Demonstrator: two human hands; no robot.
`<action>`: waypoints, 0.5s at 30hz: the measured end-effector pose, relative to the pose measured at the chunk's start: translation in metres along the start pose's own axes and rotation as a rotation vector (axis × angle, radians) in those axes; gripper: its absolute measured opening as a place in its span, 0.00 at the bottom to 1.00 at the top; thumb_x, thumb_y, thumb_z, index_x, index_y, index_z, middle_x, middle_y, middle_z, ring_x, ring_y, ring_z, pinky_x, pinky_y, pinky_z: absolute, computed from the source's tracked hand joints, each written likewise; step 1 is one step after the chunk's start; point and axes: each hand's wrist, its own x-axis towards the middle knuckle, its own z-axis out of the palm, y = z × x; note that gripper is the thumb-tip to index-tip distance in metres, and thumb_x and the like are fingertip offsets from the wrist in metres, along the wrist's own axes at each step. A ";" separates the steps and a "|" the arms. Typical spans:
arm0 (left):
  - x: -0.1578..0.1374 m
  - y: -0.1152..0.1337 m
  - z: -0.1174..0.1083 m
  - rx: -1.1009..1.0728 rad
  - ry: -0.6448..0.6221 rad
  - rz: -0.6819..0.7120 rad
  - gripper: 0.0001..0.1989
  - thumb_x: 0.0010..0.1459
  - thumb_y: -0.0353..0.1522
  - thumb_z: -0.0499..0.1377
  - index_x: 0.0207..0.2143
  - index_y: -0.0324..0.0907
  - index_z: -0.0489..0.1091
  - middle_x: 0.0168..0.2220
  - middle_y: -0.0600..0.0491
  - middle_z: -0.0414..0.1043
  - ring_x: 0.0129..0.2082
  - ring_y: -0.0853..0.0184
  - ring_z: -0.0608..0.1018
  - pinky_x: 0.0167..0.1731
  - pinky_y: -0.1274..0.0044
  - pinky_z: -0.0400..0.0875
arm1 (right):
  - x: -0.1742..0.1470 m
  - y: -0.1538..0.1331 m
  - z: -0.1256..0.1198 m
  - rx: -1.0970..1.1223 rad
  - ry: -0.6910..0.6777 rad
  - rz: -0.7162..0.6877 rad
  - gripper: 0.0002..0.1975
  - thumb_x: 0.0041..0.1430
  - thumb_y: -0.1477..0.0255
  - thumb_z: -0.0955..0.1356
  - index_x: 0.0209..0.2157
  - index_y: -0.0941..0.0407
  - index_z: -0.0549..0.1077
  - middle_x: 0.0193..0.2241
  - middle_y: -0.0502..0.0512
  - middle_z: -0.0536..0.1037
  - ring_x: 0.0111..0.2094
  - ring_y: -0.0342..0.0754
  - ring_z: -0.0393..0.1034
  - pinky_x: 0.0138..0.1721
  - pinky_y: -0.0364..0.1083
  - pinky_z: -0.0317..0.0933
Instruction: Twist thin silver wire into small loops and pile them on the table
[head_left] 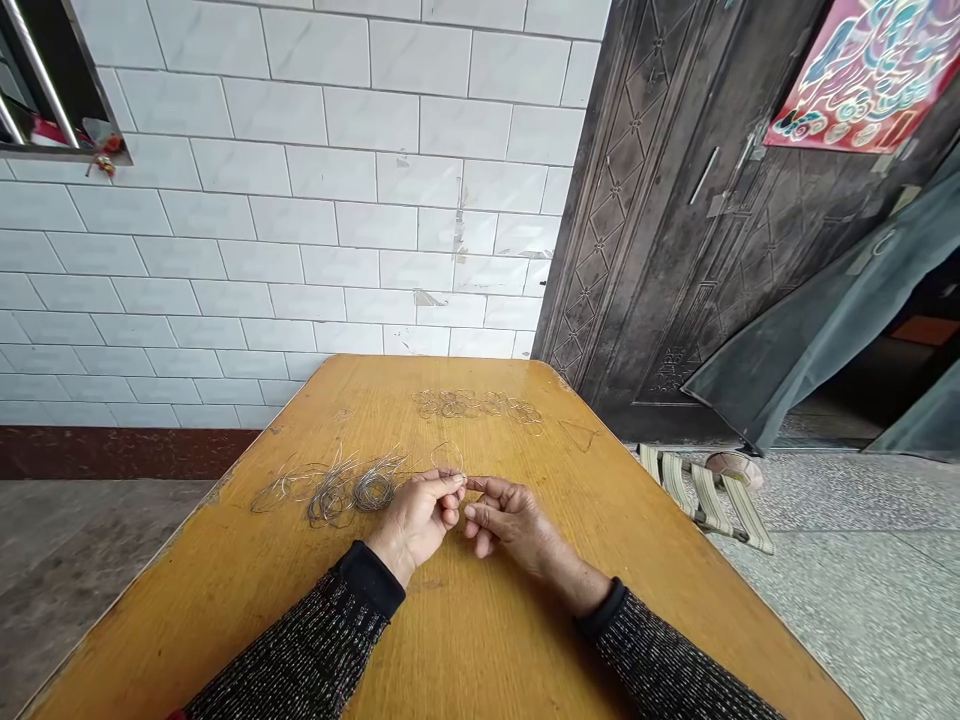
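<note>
My left hand [424, 510] is closed in a pinch on a thin wire loop [448, 443], whose arc rises above the fingertips. From the right, the index finger of my right hand [510, 515] reaches to the pinched wire at my left fingertips. A gap shows between that index finger and the right thumb, so this hand looks open. Beside my left hand lie a coiled wire bundle [374, 486] and a looser wire bundle [330, 495], with stray strands to their left. The pinched wire ends are too fine to make out.
Several small wire rings [472, 404] lie in a row toward the far end of the wooden table [480, 640]. A thin bent wire [579, 434] rests near the right edge. Beyond are a tiled wall [330, 200] and a dark door [637, 200]; a striped stool [709, 495] stands at right.
</note>
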 end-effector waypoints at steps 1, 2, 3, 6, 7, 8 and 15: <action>0.000 0.000 0.000 0.015 -0.007 0.005 0.03 0.45 0.23 0.57 0.22 0.35 0.65 0.18 0.56 0.62 0.15 0.80 0.62 0.14 0.87 0.53 | 0.000 0.000 -0.001 -0.015 -0.015 0.001 0.21 0.48 0.63 0.68 0.41 0.60 0.70 0.18 0.47 0.72 0.14 0.37 0.64 0.15 0.36 0.56; -0.001 0.000 0.001 0.045 -0.014 0.018 0.03 0.44 0.23 0.58 0.21 0.35 0.65 0.18 0.57 0.62 0.15 0.80 0.62 0.14 0.87 0.52 | 0.000 -0.001 -0.003 -0.034 -0.036 0.003 0.21 0.48 0.63 0.68 0.42 0.60 0.70 0.18 0.47 0.72 0.14 0.37 0.64 0.16 0.37 0.56; -0.001 0.000 0.001 0.093 -0.020 0.040 0.03 0.43 0.24 0.59 0.21 0.35 0.65 0.18 0.57 0.62 0.15 0.80 0.62 0.14 0.86 0.52 | -0.001 -0.003 -0.006 -0.057 -0.061 0.003 0.21 0.47 0.63 0.68 0.42 0.59 0.70 0.18 0.47 0.72 0.15 0.37 0.64 0.17 0.37 0.57; -0.004 0.000 0.003 0.312 -0.017 0.142 0.05 0.41 0.28 0.61 0.21 0.36 0.67 0.16 0.58 0.61 0.15 0.79 0.61 0.14 0.84 0.53 | -0.003 -0.011 -0.015 -0.121 -0.089 -0.024 0.22 0.47 0.63 0.69 0.43 0.59 0.70 0.21 0.49 0.72 0.20 0.39 0.65 0.20 0.38 0.57; -0.005 -0.001 0.004 0.388 -0.025 0.171 0.05 0.41 0.29 0.61 0.21 0.36 0.67 0.16 0.58 0.61 0.14 0.78 0.61 0.14 0.84 0.53 | -0.004 -0.015 -0.017 -0.136 -0.050 -0.048 0.22 0.48 0.62 0.68 0.43 0.59 0.70 0.23 0.50 0.72 0.22 0.39 0.65 0.22 0.38 0.58; -0.007 -0.002 0.005 0.458 -0.045 0.188 0.05 0.42 0.30 0.60 0.21 0.36 0.67 0.16 0.59 0.60 0.14 0.78 0.60 0.14 0.83 0.53 | -0.004 -0.018 -0.020 -0.155 0.015 -0.081 0.22 0.48 0.62 0.68 0.44 0.59 0.69 0.25 0.52 0.73 0.24 0.40 0.66 0.23 0.39 0.58; -0.019 -0.012 0.016 0.852 -0.214 0.167 0.04 0.42 0.28 0.55 0.17 0.39 0.65 0.14 0.59 0.58 0.13 0.75 0.60 0.14 0.81 0.53 | -0.007 -0.028 -0.022 -0.456 0.157 -0.316 0.10 0.51 0.66 0.66 0.28 0.58 0.74 0.22 0.50 0.70 0.24 0.40 0.62 0.27 0.40 0.56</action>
